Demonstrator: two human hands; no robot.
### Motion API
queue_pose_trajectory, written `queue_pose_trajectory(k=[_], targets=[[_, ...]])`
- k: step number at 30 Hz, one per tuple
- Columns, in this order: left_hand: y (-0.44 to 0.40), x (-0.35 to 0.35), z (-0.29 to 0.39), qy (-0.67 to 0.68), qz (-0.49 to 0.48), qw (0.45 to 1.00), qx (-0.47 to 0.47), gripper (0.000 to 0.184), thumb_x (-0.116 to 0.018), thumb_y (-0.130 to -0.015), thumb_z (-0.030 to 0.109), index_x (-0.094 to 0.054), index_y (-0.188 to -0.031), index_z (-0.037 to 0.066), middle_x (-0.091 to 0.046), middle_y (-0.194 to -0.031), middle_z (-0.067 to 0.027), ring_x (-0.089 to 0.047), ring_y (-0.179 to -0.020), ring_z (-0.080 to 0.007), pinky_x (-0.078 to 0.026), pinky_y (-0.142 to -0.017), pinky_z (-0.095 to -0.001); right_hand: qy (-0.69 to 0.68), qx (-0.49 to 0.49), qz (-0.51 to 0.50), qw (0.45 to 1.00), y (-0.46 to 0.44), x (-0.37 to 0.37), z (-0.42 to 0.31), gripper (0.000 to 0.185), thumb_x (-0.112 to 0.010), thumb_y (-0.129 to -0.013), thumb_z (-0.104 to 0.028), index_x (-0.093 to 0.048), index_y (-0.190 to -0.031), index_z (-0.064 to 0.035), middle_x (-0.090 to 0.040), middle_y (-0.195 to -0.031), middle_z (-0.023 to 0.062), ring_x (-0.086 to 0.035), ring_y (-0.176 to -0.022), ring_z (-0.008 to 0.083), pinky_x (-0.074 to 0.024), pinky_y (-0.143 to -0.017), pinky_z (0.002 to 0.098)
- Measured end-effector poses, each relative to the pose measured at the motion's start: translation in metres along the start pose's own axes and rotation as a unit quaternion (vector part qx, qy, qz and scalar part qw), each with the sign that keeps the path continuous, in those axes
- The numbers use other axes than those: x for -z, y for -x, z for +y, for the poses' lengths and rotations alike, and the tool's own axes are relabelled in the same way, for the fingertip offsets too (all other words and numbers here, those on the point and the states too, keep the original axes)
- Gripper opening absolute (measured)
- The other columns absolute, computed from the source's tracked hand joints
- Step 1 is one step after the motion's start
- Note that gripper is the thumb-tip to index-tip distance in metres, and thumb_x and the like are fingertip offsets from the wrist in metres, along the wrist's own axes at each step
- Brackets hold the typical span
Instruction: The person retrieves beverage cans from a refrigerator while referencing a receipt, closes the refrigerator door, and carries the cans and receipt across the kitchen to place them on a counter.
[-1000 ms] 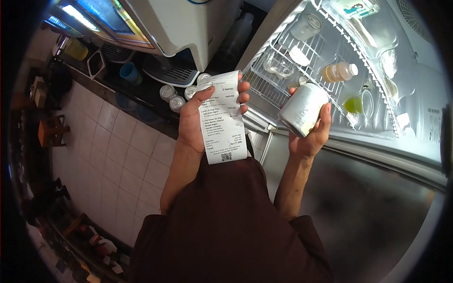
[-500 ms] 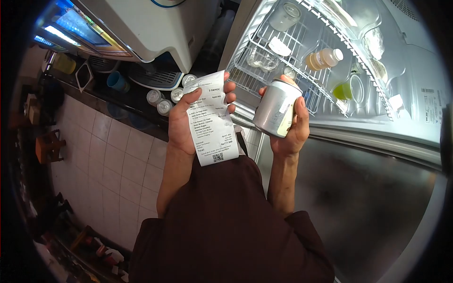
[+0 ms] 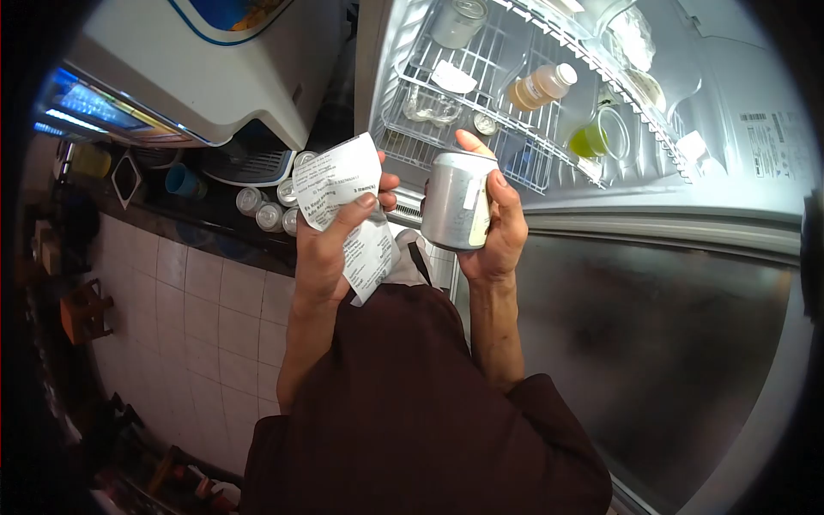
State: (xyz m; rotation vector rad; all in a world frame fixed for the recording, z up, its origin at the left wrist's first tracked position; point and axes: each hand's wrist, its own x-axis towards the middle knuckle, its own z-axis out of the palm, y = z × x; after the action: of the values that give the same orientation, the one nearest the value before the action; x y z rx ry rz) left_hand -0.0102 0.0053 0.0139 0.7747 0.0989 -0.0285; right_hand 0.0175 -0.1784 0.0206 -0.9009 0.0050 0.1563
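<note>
Between the thumb and fingers of my left hand [image 3: 330, 249] is a printed paper receipt [image 3: 342, 176], bent where the thumb presses on it. Its lower end hangs below the thumb in front of my dark shirt. My right hand [image 3: 499, 232] is wrapped round a silvery drink can [image 3: 451, 202] with a pale label on one side. The can is nearly upright, apart from the receipt, and hides some of my right fingers. Beyond it stands an open refrigerator with wire shelves [image 3: 524, 124].
On the shelves lie a bottle of light brown liquid [image 3: 541, 87], another can [image 3: 459, 24] and a green cup [image 3: 588, 140]. Several cans [image 3: 257, 206] stand on the dark counter at left, near a blue cup [image 3: 183, 181] and a white machine [image 3: 215, 86]. A wooden stool [image 3: 84, 311] is on the tiled floor.
The receipt has folded at my left thumb, which now sits lower across its middle. Both hands appear farther left, and the surroundings have shifted left in view too. The can stands more upright.
</note>
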Motion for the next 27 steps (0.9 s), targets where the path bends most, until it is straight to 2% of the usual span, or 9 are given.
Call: queue_pose_trajectory(k=[2, 5, 6, 9, 13, 16, 20, 23, 27], targets=[[0.001, -0.012, -0.005, -0.046, 0.023, 0.998, -0.026, 0.043, -0.067, -0.09, -0.005, -0.058, -0.132, -0.003, -0.069, -0.119, -0.0152, -0.068, -0.105, -0.0185, -0.057, -0.088, -0.0324, 0.019, 0.005, 0.006, 1.0, 0.0, -0.003, -0.002, 0.062, -0.046, -0.101, -0.036, -0.038, -0.15, 0.0008, -0.066, -0.114, 0.0145, -0.067, -0.097, 0.0227, -0.0579, -0.081, 0.0349], [0.001, -0.026, -0.007, -0.18, -0.008, 0.978, -0.103, 0.043, -0.069, -0.09, -0.004, -0.059, -0.131, -0.004, -0.071, -0.113, -0.0115, -0.067, -0.102, -0.0138, -0.056, -0.087, -0.0292, 0.045, 0.012, 0.01, 0.999, 0.003, -0.003, 0.001, 0.059, -0.048, -0.1, -0.035, -0.04, -0.148, -0.0004, -0.065, -0.116, 0.0143, -0.065, -0.103, 0.0216, -0.0544, -0.089, 0.0327], [0.002, -0.029, -0.008, -0.184, -0.018, 0.977, -0.111, 0.044, -0.073, -0.088, -0.003, -0.061, -0.13, -0.004, -0.073, -0.109, -0.0081, -0.065, -0.098, -0.0099, -0.054, -0.084, -0.0261, 0.046, 0.011, 0.01, 0.999, 0.004, -0.005, 0.001, 0.059, -0.049, -0.1, -0.035, -0.04, -0.147, -0.0007, -0.065, -0.117, 0.0147, -0.065, -0.104, 0.0214, -0.0532, -0.091, 0.0329], [0.002, -0.035, -0.012, -0.267, -0.048, 0.952, -0.145, 0.049, -0.075, -0.084, -0.006, -0.059, -0.13, -0.002, -0.071, -0.112, -0.0096, -0.064, -0.092, -0.0106, -0.054, -0.083, -0.026, 0.06, 0.008, 0.009, 0.998, 0.007, -0.01, -0.001, 0.059, -0.05, -0.099, -0.036, -0.04, -0.146, -0.0014, -0.064, -0.118, 0.0162, -0.064, -0.105, 0.0212, -0.0501, -0.095, 0.0341], [0.003, -0.041, -0.016, -0.312, -0.038, 0.933, -0.176, 0.044, -0.078, -0.083, -0.004, -0.064, -0.125, -0.001, -0.072, -0.109, -0.0067, -0.063, -0.092, -0.0095, -0.054, -0.082, -0.0264, 0.108, 0.018, 0.024, 0.994, 0.01, -0.013, -0.001, 0.06, -0.053, -0.098, -0.035, -0.038, -0.146, -0.0019, -0.065, -0.116, 0.017, -0.064, -0.104, 0.0209, -0.049, -0.096, 0.0354], [0.005, -0.035, -0.021, -0.342, -0.059, 0.92, -0.18, 0.038, -0.077, -0.086, -0.003, -0.065, -0.122, -0.001, -0.072, -0.11, -0.0064, -0.064, -0.093, -0.0098, -0.054, -0.081, -0.0261, 0.13, 0.024, 0.035, 0.991, 0.013, -0.015, -0.002, 0.06, -0.055, -0.098, -0.032, -0.036, -0.146, -0.0021, -0.067, -0.11, 0.0161, -0.064, -0.103, 0.02, -0.0491, -0.095, 0.0342], [0.01, -0.03, -0.029, -0.37, -0.037, 0.911, -0.18, 0.031, -0.074, -0.09, -0.001, -0.066, -0.119, 0.0, -0.072, -0.109, -0.006, -0.065, -0.094, -0.01, -0.054, -0.081, -0.0254, 0.147, 0.034, 0.05, 0.987, 0.017, -0.015, 0.001, 0.057, -0.056, -0.098, -0.027, -0.035, -0.145, -0.0021, -0.069, -0.103, 0.0141, -0.064, -0.101, 0.0189, -0.0495, -0.092, 0.0314], [0.011, -0.031, -0.033, -0.358, -0.037, 0.916, -0.177, 0.029, -0.074, -0.09, -0.001, -0.066, -0.118, -0.001, -0.072, -0.109, -0.0061, -0.066, -0.093, -0.0102, -0.055, -0.08, -0.0255, 0.181, 0.035, 0.064, 0.981, 0.02, -0.021, 0.001, 0.055, -0.057, -0.099, -0.024, -0.037, -0.144, -0.0017, -0.066, -0.108, 0.0137, -0.062, -0.099, 0.0165, -0.0488, -0.09, 0.029], [0.01, -0.033, -0.03, -0.366, -0.028, 0.908, -0.202, 0.027, -0.072, -0.091, -0.002, -0.067, -0.117, -0.002, -0.073, -0.109, -0.0066, -0.068, -0.092, -0.0112, -0.056, -0.079, -0.0258, 0.261, 0.103, 0.093, 0.955, 0.021, -0.029, 0.004, 0.051, -0.057, -0.099, -0.023, -0.042, -0.142, -0.0015, -0.058, -0.12, 0.0126, -0.057, -0.104, 0.0142, -0.0458, -0.093, 0.0287]])
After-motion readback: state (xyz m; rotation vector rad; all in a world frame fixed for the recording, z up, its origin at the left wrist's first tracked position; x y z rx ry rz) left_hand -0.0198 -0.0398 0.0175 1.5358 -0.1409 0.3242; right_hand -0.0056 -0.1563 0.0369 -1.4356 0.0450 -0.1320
